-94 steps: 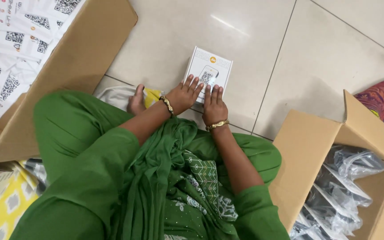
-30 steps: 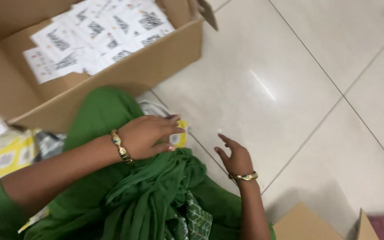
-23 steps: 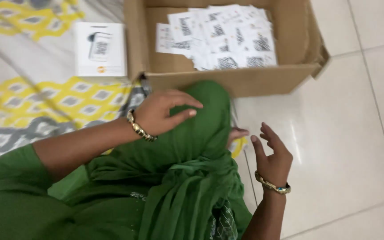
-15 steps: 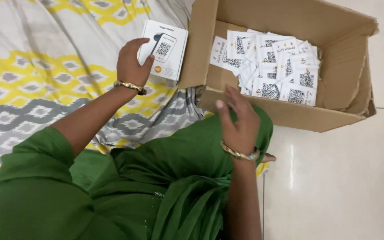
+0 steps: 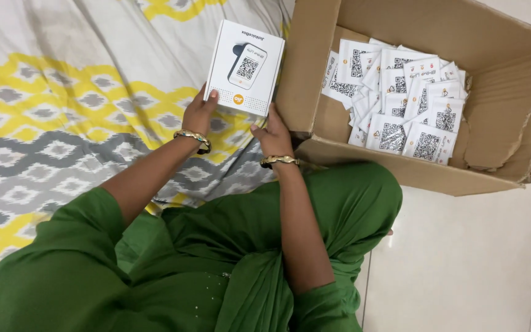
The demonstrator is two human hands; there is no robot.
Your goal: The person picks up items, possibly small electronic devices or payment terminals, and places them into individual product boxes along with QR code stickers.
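A small white carton [image 5: 245, 67] with a picture of a device on its face is held upright in both hands over a patterned sheet. My left hand [image 5: 200, 114] grips its lower left corner, thumb on the front. My right hand [image 5: 272, 129] holds the lower right corner. Both wrists wear gold bangles. My green sleeves and lap fill the bottom of the view.
A large open cardboard box [image 5: 499, 92] stands right of the carton, holding several white printed cards [image 5: 401, 92]. A yellow, grey and white patterned sheet [image 5: 62, 117] covers the left. Pale floor tiles [image 5: 480, 258] lie at the lower right.
The view swung from the tiled floor to the sheet and cardboard box. My left hand picked the white carton off the sheet, and my right hand came over to hold its other corner.
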